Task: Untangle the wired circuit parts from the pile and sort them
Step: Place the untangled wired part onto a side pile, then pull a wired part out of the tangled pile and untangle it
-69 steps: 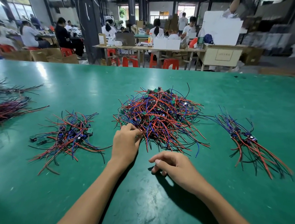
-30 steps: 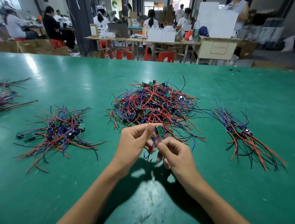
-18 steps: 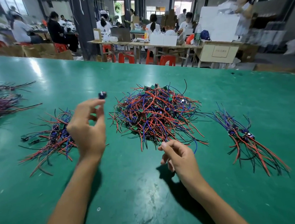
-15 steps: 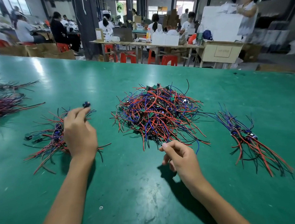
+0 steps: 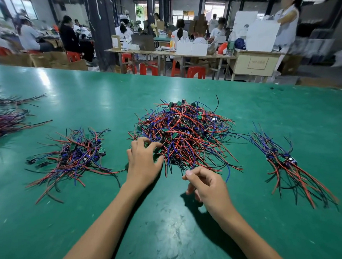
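Observation:
A big tangled pile of wired circuit parts (image 5: pixel 185 134), with red, blue and black wires and small green boards, lies mid-table. My left hand (image 5: pixel 143 163) is at the pile's near left edge, its fingers and thumb curled round a small green board and its wires there. My right hand (image 5: pixel 206 187) hovers just in front of the pile, fingers loosely curled, holding nothing. A sorted heap (image 5: pixel 75 154) lies to the left and a sorted bundle (image 5: pixel 286 165) to the right.
The green table (image 5: pixel 162 217) stretches wide. More wire bundles (image 5: pixel 6 120) lie at the far left edge. Beyond the table's far edge are work tables, red stools, boxes and several seated people; one person stands at the back right.
My left hand carried a part to the left heap, let it go there, and has come back to the centre pile. My right hand has stayed in front of the pile.

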Tool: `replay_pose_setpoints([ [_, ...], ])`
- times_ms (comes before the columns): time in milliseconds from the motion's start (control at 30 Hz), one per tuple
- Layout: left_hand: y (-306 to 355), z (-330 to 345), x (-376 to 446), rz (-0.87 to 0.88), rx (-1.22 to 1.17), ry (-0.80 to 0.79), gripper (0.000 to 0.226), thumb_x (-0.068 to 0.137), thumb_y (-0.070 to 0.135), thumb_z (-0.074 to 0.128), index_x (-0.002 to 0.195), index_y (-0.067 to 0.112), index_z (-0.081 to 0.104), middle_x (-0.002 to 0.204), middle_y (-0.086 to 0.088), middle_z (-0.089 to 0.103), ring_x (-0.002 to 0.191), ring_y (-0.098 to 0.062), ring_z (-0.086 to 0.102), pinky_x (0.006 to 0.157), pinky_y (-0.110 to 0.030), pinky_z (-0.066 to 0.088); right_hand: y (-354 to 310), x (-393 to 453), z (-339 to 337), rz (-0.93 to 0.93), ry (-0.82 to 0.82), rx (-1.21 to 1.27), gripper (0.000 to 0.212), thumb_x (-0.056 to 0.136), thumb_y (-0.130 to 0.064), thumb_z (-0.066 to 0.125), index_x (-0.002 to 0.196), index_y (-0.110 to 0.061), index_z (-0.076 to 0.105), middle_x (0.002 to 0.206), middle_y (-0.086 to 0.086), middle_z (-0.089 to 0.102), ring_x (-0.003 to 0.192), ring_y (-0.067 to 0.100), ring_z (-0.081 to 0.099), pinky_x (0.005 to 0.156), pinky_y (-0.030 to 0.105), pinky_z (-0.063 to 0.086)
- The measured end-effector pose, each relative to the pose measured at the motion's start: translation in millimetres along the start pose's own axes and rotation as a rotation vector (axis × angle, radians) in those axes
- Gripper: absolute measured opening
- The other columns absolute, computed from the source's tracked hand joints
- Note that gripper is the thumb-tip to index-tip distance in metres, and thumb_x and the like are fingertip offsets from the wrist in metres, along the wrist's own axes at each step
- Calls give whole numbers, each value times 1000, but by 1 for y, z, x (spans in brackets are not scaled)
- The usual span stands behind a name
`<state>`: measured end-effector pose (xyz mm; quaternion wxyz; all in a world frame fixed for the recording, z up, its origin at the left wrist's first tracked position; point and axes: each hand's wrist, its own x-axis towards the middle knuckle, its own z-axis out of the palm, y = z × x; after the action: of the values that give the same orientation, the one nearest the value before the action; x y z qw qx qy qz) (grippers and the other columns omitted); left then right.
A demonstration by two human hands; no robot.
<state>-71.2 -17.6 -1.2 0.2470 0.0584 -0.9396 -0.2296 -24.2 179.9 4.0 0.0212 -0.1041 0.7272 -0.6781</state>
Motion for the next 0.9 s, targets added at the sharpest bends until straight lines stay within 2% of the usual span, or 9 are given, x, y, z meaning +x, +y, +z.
replay_pose_setpoints([
  [267,-12,6,7,-69,12,43,18,89,29,74,107,31,72,123,-1,50,120,-23,38,84,-29,15,0,0,-1,12,-13,-42,21,97,-27,66,79,-18,73,61,9,68,44,10,44,45,22,38],
  [333,-13,6,6,-90,31,25,19,91,34,72,110,33,72,122,0,50,119,-23,37,84,-29,14,-1,-1,-2,14,-20,-50,21,97,-27,66,79,-17,73,61,9,68,43,9,45,46,21,39],
  [400,-14,5,5,-100,33,32,14,90,40,72,101,32,72,119,0,50,118,-21,37,84,-29,14,-2,-1,-1,19,-22,-52,21,97,-26,66,79,-17,73,61,8,68,43,9,46,46,20,39],
  [500,-13,-1,3,-71,-56,71,24,83,53,74,91,31,73,115,3,57,118,-19,43,83,-30,14,-2,-1,-1,36,-4,-39,22,97,-26,66,77,-19,73,60,7,66,44,10,47,45,20,39],
  [633,0,-13,-7,37,-186,199,36,67,72,75,74,38,74,101,21,63,114,-7,45,83,-32,15,-2,0,-1,36,-24,-37,21,97,-26,66,79,-21,74,60,7,66,44,11,47,46,21,39],
  [700,11,-20,-12,118,-226,228,39,65,75,75,74,37,73,97,24,65,109,1,48,87,-33,19,-3,-1,0,31,-63,-52,21,98,-26,64,82,-22,76,61,6,67,44,10,46,47,20,38],
  [800,27,-27,-18,293,-440,123,35,72,62,81,84,31,72,85,21,70,86,3,63,88,-30,40,-7,-3,0,31,-118,-27,27,103,-36,55,90,-26,77,63,7,69,47,9,47,47,19,37],
  [833,32,-27,-20,361,-495,95,30,75,52,84,87,27,73,85,19,70,80,2,65,80,-27,48,-9,-3,0,38,-122,11,29,102,-42,53,93,-28,77,66,8,69,48,11,47,45,20,36],
  [900,42,-28,-26,472,-523,114,23,80,35,86,93,19,76,86,18,69,74,5,64,69,-15,49,-13,-4,-2,48,-123,122,31,95,-49,50,95,-30,76,73,9,71,49,13,48,42,21,35],
])
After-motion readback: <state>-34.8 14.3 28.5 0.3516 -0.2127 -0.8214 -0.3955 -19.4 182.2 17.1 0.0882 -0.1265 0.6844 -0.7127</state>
